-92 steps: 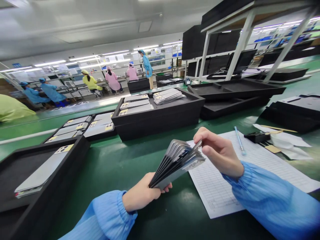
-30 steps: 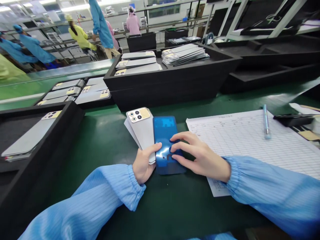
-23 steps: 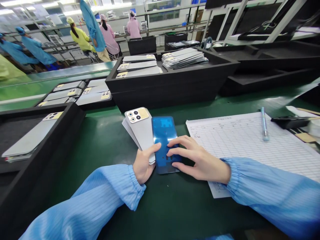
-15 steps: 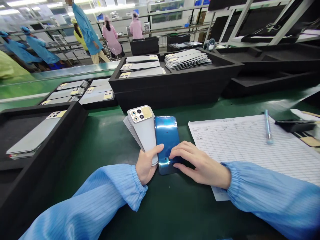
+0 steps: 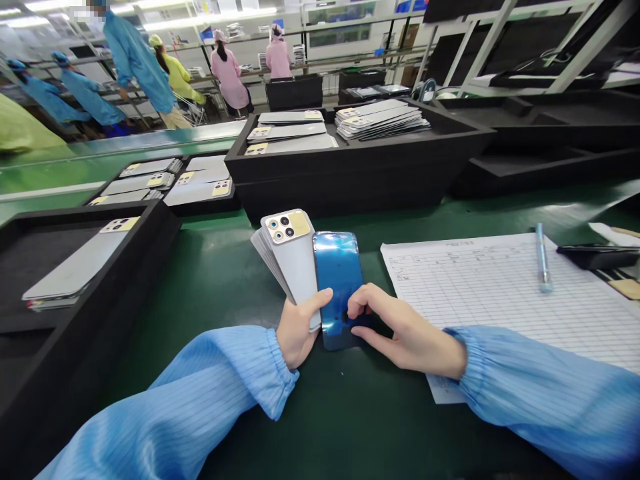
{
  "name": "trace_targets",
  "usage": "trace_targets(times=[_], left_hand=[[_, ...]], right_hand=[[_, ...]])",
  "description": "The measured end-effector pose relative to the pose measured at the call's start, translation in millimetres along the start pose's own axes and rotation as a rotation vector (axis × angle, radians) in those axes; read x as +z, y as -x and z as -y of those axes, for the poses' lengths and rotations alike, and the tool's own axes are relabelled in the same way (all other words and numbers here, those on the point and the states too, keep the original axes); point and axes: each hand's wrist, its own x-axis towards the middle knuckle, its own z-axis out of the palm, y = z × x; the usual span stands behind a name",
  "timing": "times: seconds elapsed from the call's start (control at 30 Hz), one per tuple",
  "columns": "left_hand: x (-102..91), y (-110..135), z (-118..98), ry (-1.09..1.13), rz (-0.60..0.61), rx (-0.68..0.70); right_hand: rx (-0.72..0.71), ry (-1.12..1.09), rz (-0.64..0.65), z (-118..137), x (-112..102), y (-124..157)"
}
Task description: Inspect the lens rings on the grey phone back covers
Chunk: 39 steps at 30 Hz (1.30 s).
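Observation:
My left hand [image 5: 300, 330] is closed around a fanned stack of white phone back covers [image 5: 296, 263]; the top one carries a camera block with several lenses and a pale yellow patch. Just right of the stack is a glossy blue phone-sized panel [image 5: 339, 273], upper end reflecting light, with my left thumb over its left edge. At the panel's lower right edge is my right hand [image 5: 400, 327], index finger curled, thumb stretched out, a gap between them. Its other fingers are partly hidden. Whether it touches the panel I cannot tell.
A black tray [image 5: 350, 177] with stacked covers stands behind; another tray [image 5: 125, 267] lies left. On the right are a printed sheet [image 5: 460, 287], a light-blue pen [image 5: 543, 260] and a black object [image 5: 595, 255]. Several people in coloured smocks are in the background.
My right index finger has curled back, and the right fingers have drawn slightly off the panel's face. The left hand keeps its hold. The whole view has shifted a little.

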Motion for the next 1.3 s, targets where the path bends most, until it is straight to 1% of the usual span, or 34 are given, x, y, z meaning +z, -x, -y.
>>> trace_targets(times=[0.1, 0.27, 0.43, 0.57, 0.93, 1.13, 1.2, 1.23, 1.3], left_hand=[[-0.2, -0.4, 0.5, 0.006, 0.001, 0.0], [0.0, -0.5, 0.7, 0.009, -0.005, -0.017], [-0.9, -0.1, 0.6, -0.002, 0.015, -0.02], [0.1, 0.4, -0.3, -0.008, 0.009, -0.028], [-2.1, -0.2, 0.3, 0.052, 0.038, -0.042], [-1.8, 0.3, 0.1, 0.051, 0.018, -0.055], [-1.3, 0.3, -0.1, 0.063, 0.021, -0.049], [-0.9, 0.3, -0.3, 0.071, 0.022, -0.047], [0.0, 0.5, -0.9, 0.083, 0.013, -0.05]], right_hand=[[-0.004, -0.009, 0.013, -0.2, 0.1, 0.1], [-0.021, 0.021, 0.071, -2.3, 0.9, 0.8], [0.003, 0.055, 0.069, -4.3, 0.5, 0.3], [0.001, 0.052, 0.061, -4.3, 0.0, 0.0], [-0.084, 0.05, 0.048, -8.2, -3.3, -2.8], [-0.094, 0.062, 0.068, -10.8, -4.1, -1.8], [-0.065, 0.066, 0.02, -10.7, -3.4, -1.7], [-0.026, 0.074, -0.035, -10.7, -3.1, -1.9], [0.11, 0.074, -0.17, -11.0, -2.8, -2.5]])
